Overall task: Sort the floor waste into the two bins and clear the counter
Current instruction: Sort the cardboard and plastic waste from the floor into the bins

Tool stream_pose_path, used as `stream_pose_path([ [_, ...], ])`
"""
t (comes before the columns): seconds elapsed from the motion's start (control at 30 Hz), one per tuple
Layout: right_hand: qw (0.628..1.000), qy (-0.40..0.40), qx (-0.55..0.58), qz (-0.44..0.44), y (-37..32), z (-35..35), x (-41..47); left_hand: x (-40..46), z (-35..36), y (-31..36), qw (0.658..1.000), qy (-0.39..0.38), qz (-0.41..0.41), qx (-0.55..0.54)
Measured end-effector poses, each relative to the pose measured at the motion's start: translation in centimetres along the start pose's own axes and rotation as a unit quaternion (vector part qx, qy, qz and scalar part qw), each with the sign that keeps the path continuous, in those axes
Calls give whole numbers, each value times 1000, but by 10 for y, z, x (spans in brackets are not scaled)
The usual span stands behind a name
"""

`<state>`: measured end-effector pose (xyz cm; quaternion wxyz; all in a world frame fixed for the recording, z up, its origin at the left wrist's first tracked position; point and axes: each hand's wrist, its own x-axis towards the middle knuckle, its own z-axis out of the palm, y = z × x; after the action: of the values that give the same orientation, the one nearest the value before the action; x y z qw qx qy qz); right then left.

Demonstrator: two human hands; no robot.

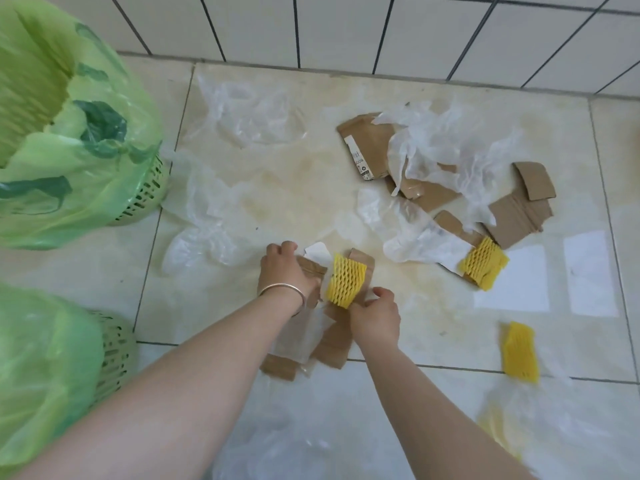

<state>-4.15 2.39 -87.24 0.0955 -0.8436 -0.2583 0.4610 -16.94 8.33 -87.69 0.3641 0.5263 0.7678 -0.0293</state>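
Waste lies scattered on the tiled floor. My left hand (284, 268) grips a brown cardboard piece (311, 271) near the floor's middle. My right hand (375, 315) pinches the lower edge of a yellow foam net (345, 280) lying over more cardboard (334, 344). A second yellow foam net (484, 268) rests on cardboard to the right, and a third (521, 351) lies at the lower right. A pile of cardboard scraps (516, 213) and crumpled clear plastic (446, 140) sits at the upper right. Two green bins with green bags stand at the left, one far (145, 188) and one near (116, 351).
Clear plastic bags lie at the upper middle (249, 116), the left middle (204, 223) and along the bottom (287, 445). A white tiled wall (346, 29) closes off the far side. Bright light patches (512, 282) fall on the floor at the right.
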Motion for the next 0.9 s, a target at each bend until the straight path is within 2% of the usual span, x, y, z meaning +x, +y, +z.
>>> stream_pose_path([
  [0.1,1000,-7,7,-7,-4,3,8,4,7,8,998,-19,43,32],
  [0.27,998,-49,-31,-35,-9,8,17,5,12,17,999,-20,32,21],
  [0.43,996,-50,-20,-67,-11,5,22,5,9,22,995,-69,54,44],
  [0.63,991,-24,48,-123,-13,-15,18,-12,13,27,996,-67,21,-51],
  [0.8,991,5,69,-118,-3,-54,26,-25,14,38,990,-108,-15,-91],
  [0.9,991,39,68,-108,3,-80,39,-26,15,47,978,-126,-48,-162],
])
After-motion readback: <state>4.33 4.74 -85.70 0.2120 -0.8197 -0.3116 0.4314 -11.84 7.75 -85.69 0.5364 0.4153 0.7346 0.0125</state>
